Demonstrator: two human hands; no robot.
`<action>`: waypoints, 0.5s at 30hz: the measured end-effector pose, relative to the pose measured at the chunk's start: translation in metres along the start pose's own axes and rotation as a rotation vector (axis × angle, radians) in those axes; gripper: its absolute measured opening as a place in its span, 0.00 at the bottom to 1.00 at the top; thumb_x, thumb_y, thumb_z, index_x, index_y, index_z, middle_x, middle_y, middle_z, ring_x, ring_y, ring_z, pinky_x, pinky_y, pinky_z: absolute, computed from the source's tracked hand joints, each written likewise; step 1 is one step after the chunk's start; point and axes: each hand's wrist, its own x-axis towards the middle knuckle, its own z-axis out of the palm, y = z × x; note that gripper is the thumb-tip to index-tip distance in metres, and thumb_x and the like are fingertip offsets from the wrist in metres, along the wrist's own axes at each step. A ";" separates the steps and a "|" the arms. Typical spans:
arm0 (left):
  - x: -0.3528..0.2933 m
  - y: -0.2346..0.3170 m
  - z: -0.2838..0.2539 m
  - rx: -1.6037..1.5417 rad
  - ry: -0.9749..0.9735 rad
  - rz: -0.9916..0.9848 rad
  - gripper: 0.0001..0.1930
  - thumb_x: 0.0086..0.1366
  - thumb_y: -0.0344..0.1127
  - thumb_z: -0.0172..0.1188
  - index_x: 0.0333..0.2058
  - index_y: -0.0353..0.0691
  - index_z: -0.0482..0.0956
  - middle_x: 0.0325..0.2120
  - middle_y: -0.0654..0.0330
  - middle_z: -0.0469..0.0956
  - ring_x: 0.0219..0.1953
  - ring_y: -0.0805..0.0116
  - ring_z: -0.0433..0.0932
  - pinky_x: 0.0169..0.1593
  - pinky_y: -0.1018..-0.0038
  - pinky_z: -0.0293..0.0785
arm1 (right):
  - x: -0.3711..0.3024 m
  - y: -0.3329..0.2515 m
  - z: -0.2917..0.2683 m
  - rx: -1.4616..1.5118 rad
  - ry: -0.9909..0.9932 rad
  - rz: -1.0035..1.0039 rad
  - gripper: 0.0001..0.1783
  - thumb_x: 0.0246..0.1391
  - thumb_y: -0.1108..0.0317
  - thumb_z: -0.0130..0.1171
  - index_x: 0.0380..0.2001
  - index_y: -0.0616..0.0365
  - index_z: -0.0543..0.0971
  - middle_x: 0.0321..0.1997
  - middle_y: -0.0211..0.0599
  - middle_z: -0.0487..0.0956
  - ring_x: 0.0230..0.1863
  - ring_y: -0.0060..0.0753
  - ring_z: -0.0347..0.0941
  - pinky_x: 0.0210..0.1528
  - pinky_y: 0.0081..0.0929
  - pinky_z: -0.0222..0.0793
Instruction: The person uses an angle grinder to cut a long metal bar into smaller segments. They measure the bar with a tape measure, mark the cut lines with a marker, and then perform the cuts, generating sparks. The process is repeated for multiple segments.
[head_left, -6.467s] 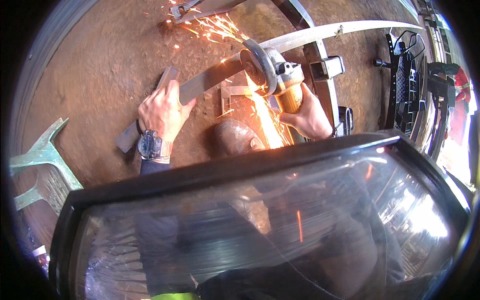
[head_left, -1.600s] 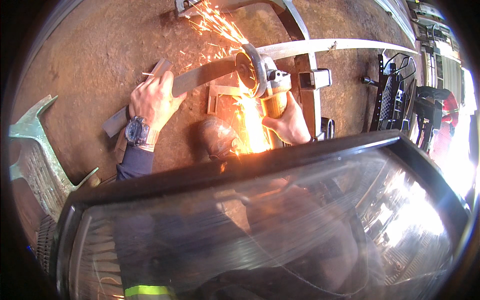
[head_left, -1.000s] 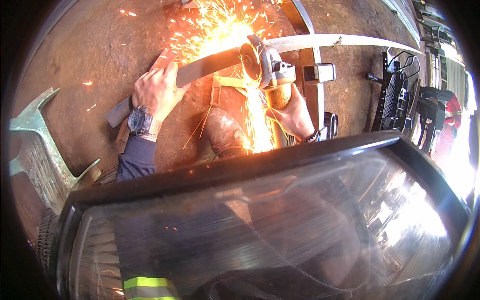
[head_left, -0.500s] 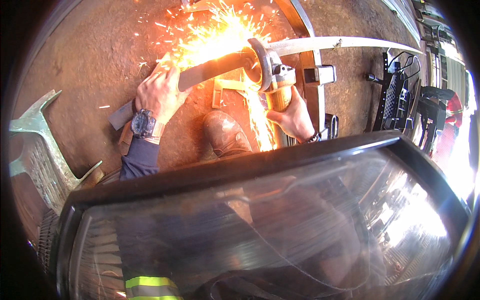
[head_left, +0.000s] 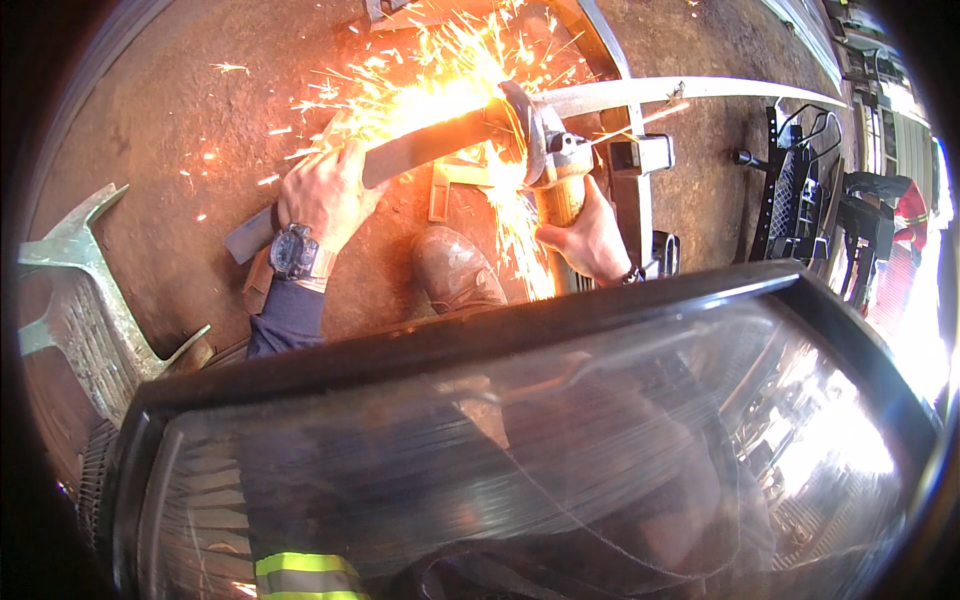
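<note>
Sparks [head_left: 435,100] now fan wider, upper centre. Metal bar [head_left: 430,145]: likely stiff, hot rightward; left hand [head_left: 325,195], fingers grasping leftward. Grinder [head_left: 560,190]: likely heavy; right hand [head_left: 592,238], fingers wrapping body.

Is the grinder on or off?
It's on: the grinder, held in the right hand, throws bright sparks where it meets the metal bar.

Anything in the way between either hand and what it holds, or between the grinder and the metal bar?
Nothing visible. The bare right hand grips the angle grinder directly, and the bare left hand holds the metal bar. No object shows between grinder and bar, though bright sparks partly hide where they meet.
</note>
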 end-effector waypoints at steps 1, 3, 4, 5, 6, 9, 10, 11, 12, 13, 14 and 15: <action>0.000 0.001 -0.002 0.003 -0.016 -0.018 0.24 0.54 0.51 0.73 0.39 0.39 0.76 0.29 0.52 0.82 0.34 0.53 0.83 0.38 0.61 0.79 | 0.001 0.000 0.000 0.000 -0.003 0.003 0.40 0.37 0.63 0.75 0.53 0.67 0.70 0.43 0.58 0.83 0.48 0.55 0.82 0.51 0.40 0.76; 0.001 -0.003 0.004 -0.019 0.098 0.053 0.24 0.55 0.51 0.73 0.39 0.40 0.76 0.29 0.52 0.82 0.34 0.53 0.83 0.38 0.61 0.79 | 0.001 -0.002 -0.001 -0.001 -0.006 0.016 0.40 0.37 0.63 0.75 0.53 0.67 0.70 0.44 0.58 0.83 0.48 0.55 0.82 0.52 0.40 0.76; 0.002 -0.004 0.006 -0.029 0.155 0.088 0.23 0.55 0.51 0.73 0.38 0.40 0.76 0.28 0.52 0.82 0.34 0.53 0.83 0.38 0.61 0.79 | 0.001 -0.004 -0.001 0.003 -0.010 0.024 0.40 0.37 0.63 0.75 0.54 0.67 0.70 0.44 0.58 0.83 0.48 0.55 0.82 0.52 0.40 0.76; 0.002 -0.003 0.005 -0.021 0.031 0.017 0.23 0.55 0.50 0.74 0.41 0.40 0.76 0.32 0.54 0.83 0.36 0.54 0.84 0.41 0.60 0.80 | 0.000 -0.005 -0.002 0.005 -0.012 0.034 0.40 0.37 0.63 0.75 0.54 0.67 0.69 0.44 0.58 0.83 0.48 0.55 0.82 0.52 0.40 0.76; 0.001 0.000 0.004 -0.016 -0.094 -0.055 0.23 0.56 0.48 0.74 0.43 0.41 0.77 0.35 0.55 0.84 0.37 0.56 0.84 0.44 0.59 0.80 | 0.001 -0.003 -0.002 0.016 -0.011 0.028 0.40 0.37 0.64 0.75 0.54 0.68 0.69 0.44 0.58 0.83 0.48 0.55 0.82 0.52 0.40 0.76; 0.001 -0.001 0.003 -0.016 -0.131 -0.088 0.23 0.56 0.47 0.75 0.44 0.41 0.77 0.38 0.56 0.84 0.38 0.56 0.84 0.46 0.58 0.80 | 0.003 0.014 0.003 0.081 -0.002 -0.012 0.41 0.37 0.64 0.74 0.55 0.68 0.69 0.44 0.58 0.83 0.48 0.54 0.82 0.53 0.40 0.76; 0.002 -0.002 0.003 -0.022 -0.071 -0.054 0.23 0.56 0.47 0.75 0.44 0.41 0.77 0.37 0.56 0.84 0.38 0.56 0.84 0.45 0.59 0.80 | 0.003 0.021 0.006 0.124 0.007 -0.039 0.41 0.37 0.64 0.74 0.55 0.68 0.69 0.44 0.58 0.83 0.48 0.54 0.82 0.53 0.40 0.76; 0.001 -0.003 0.003 -0.021 -0.045 -0.036 0.23 0.56 0.48 0.74 0.43 0.41 0.77 0.36 0.56 0.84 0.37 0.56 0.84 0.44 0.59 0.80 | 0.004 0.019 0.007 0.171 0.013 -0.064 0.41 0.37 0.64 0.74 0.55 0.68 0.69 0.45 0.58 0.83 0.48 0.54 0.82 0.53 0.40 0.76; 0.001 -0.003 0.004 -0.020 -0.025 -0.020 0.23 0.56 0.48 0.74 0.43 0.41 0.77 0.35 0.55 0.84 0.37 0.55 0.84 0.44 0.59 0.80 | 0.004 0.016 0.006 0.129 0.006 -0.047 0.41 0.37 0.64 0.74 0.55 0.68 0.69 0.45 0.58 0.83 0.48 0.54 0.82 0.53 0.39 0.76; 0.000 -0.003 0.003 -0.020 -0.011 -0.013 0.23 0.56 0.48 0.74 0.42 0.41 0.77 0.35 0.55 0.83 0.37 0.55 0.84 0.43 0.59 0.80 | 0.003 0.011 0.003 0.087 0.000 -0.030 0.41 0.37 0.64 0.74 0.55 0.68 0.69 0.45 0.58 0.83 0.48 0.54 0.82 0.53 0.39 0.76; 0.000 -0.004 0.002 -0.022 -0.007 -0.010 0.23 0.56 0.48 0.74 0.42 0.41 0.77 0.34 0.55 0.83 0.36 0.55 0.84 0.43 0.59 0.80 | 0.002 0.005 0.000 0.046 -0.007 -0.013 0.41 0.37 0.64 0.74 0.55 0.68 0.69 0.45 0.58 0.83 0.48 0.54 0.82 0.53 0.39 0.76; 0.001 -0.005 0.002 -0.024 -0.005 -0.011 0.23 0.56 0.49 0.74 0.41 0.41 0.77 0.33 0.55 0.83 0.36 0.55 0.84 0.42 0.59 0.80 | 0.002 0.004 0.001 0.038 -0.006 -0.002 0.41 0.37 0.64 0.74 0.55 0.68 0.69 0.44 0.58 0.83 0.48 0.54 0.82 0.53 0.39 0.76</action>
